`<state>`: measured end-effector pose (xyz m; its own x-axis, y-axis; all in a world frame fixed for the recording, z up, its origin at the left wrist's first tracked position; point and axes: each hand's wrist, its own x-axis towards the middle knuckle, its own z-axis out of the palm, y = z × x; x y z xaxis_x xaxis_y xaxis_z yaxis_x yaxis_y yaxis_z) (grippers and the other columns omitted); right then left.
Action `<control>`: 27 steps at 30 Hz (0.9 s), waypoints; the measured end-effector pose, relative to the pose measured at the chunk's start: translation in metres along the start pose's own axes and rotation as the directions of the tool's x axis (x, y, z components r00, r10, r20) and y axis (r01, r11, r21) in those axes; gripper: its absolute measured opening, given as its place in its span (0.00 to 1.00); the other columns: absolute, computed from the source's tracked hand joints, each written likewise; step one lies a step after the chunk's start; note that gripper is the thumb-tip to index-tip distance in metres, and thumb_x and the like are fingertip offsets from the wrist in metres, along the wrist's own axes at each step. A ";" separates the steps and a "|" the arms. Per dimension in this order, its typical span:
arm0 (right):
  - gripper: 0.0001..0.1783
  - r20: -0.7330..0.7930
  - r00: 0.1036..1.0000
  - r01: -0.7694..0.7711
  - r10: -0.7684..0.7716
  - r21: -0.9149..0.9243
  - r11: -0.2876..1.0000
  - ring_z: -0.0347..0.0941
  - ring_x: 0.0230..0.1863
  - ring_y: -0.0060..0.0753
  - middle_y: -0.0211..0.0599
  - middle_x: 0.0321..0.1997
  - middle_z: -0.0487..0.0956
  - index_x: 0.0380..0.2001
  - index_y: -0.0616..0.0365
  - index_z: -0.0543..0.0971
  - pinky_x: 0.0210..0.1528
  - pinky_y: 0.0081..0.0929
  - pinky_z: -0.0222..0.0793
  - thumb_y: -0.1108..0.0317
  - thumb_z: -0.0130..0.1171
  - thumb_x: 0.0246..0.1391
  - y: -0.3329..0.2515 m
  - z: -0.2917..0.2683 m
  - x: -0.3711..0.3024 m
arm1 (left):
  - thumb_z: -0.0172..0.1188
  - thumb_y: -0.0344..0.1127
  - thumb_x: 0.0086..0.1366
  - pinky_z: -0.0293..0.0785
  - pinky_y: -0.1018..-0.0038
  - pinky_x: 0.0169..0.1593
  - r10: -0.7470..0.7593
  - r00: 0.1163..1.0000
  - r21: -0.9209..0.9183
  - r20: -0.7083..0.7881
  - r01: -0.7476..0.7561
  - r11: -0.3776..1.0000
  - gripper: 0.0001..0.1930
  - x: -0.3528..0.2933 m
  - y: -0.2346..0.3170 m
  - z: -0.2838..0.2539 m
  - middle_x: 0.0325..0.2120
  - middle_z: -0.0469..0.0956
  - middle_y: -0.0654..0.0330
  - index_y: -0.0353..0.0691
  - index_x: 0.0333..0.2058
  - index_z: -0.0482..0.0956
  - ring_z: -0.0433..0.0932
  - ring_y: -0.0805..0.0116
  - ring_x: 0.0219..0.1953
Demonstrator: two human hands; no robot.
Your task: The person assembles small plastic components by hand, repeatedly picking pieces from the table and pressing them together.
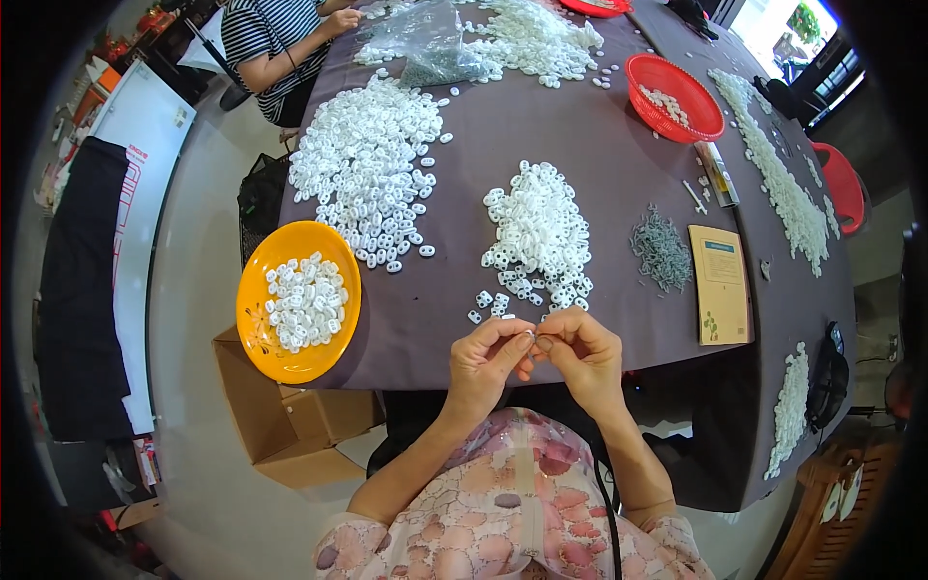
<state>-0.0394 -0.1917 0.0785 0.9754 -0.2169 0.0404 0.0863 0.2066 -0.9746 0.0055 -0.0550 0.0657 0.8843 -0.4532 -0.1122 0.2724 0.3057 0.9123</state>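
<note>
Close together at the table's front edge, my left hand [486,360] and my right hand [582,360] meet fingertip to fingertip. A small white plastic piece shows between the left thumb and forefinger, mostly hidden by the fingers. The right thumb and forefinger are pinched against it; whatever they hold is too small to make out. Just beyond the hands lies a heap of small white plastic pieces with holes [541,217], a few loose ones at its near end. To its right is a pile of small grey screw-like parts [662,249].
An orange oval plate [253,333] of white pieces overhangs the left edge. Behind it spreads a larger heap of white ovals [362,145]. A red basket [650,70], a yellow booklet [723,290] and a small box [715,174] lie right. Another person [280,58] sits far left, beside a clear bag [425,43].
</note>
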 end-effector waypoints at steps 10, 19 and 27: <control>0.09 0.015 0.999 -0.039 0.038 0.025 0.999 0.72 0.33 0.18 0.30 0.33 0.72 0.34 0.65 0.73 0.36 0.17 0.71 0.86 0.47 0.52 0.005 0.001 0.001 | 0.55 0.24 0.61 0.73 0.83 0.25 -0.019 1.000 -0.011 -0.001 0.019 1.000 0.06 0.001 -0.008 -0.007 0.25 0.77 0.61 0.33 0.37 0.78 0.74 0.79 0.23; 0.09 0.044 0.997 -0.059 0.059 0.007 0.998 0.73 0.33 0.18 0.31 0.31 0.74 0.34 0.65 0.72 0.37 0.17 0.71 0.87 0.45 0.52 0.012 -0.002 0.000 | 0.54 0.24 0.61 0.73 0.83 0.24 0.001 1.000 0.019 -0.001 -0.001 1.000 0.06 0.002 -0.015 -0.011 0.25 0.77 0.60 0.33 0.37 0.78 0.74 0.79 0.23; 0.08 0.028 0.996 -0.080 0.081 -0.050 0.996 0.73 0.30 0.19 0.32 0.30 0.75 0.32 0.65 0.73 0.35 0.17 0.71 0.86 0.47 0.51 0.012 -0.002 0.001 | 0.55 0.23 0.61 0.73 0.83 0.23 -0.019 1.000 0.008 0.013 0.019 1.000 0.06 0.002 -0.016 -0.012 0.25 0.78 0.59 0.33 0.36 0.79 0.74 0.78 0.22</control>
<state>-0.0380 -0.1914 0.0668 0.9845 -0.1722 -0.0328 -0.0022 0.1752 -0.9845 0.0079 -0.0507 0.0459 0.8741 -0.4695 -0.1247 0.2862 0.2903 0.9131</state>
